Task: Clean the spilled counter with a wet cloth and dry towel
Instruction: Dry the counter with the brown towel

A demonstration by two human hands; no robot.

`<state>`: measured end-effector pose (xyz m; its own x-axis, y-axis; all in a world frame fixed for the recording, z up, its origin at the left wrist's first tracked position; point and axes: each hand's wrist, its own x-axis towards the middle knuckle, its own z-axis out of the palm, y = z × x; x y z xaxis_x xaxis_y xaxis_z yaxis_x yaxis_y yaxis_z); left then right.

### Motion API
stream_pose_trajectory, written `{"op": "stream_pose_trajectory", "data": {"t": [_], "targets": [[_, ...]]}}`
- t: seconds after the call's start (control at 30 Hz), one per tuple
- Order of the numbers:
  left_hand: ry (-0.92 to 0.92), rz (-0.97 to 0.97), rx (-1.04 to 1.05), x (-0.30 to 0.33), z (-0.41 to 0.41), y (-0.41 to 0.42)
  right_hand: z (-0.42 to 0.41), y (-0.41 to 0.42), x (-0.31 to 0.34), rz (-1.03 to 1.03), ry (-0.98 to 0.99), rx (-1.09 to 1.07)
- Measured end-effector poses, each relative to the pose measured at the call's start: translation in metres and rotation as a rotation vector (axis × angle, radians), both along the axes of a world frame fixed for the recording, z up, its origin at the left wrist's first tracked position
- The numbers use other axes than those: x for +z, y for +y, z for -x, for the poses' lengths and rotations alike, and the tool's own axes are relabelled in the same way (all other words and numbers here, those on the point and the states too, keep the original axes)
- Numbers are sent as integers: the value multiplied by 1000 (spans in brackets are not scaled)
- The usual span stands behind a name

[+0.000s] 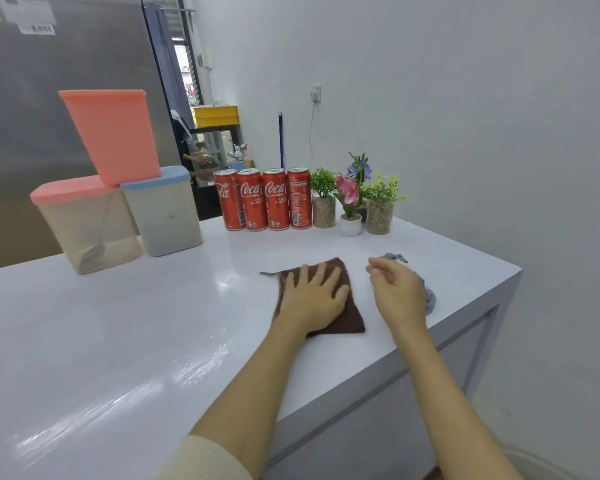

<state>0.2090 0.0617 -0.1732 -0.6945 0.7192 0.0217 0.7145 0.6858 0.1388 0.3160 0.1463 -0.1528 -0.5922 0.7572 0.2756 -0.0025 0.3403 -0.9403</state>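
Left hand (pixel 314 297) presses flat on brown cloth (pixel 352 318); grey towel (pixel 426 292) lies at three o'clock, touching loosely curled, empty right hand (pixel 397 292).

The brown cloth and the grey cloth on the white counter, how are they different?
The brown square cloth lies spread flat; the grey cloth sits bunched in a crumpled heap. The left hand presses flat on the brown cloth, while the right hand is in front of the grey cloth, its grip hidden. The brown cloth lies further from the counter's right edge. Both rest on the white counter.
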Motion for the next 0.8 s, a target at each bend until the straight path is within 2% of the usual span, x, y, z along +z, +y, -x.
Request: {"op": "stream_pose_trajectory", "data": {"t": [0.1, 0.3, 0.43, 0.53, 0.7, 0.8], "targets": [[0, -3, -35, -2, -14, -37, -16, -3, 3, 21, -42, -13], [-35, 5, 330, -1, 6, -97, -41, -30, 0, 112, -19, 23], [-19, -10, 166, 0, -38, -95, -44, -58, -2, 97, -36, 81], [4, -19, 121, -7, -55, -138, -38, -89, -2, 59, -66, 151], [-16, 39, 447, -2, -15, -240, -38, -131, -3, 44, -83, 272], [-26, 29, 474, 1, -20, -247, -39, -145, -3, -3, -90, 279]]}}
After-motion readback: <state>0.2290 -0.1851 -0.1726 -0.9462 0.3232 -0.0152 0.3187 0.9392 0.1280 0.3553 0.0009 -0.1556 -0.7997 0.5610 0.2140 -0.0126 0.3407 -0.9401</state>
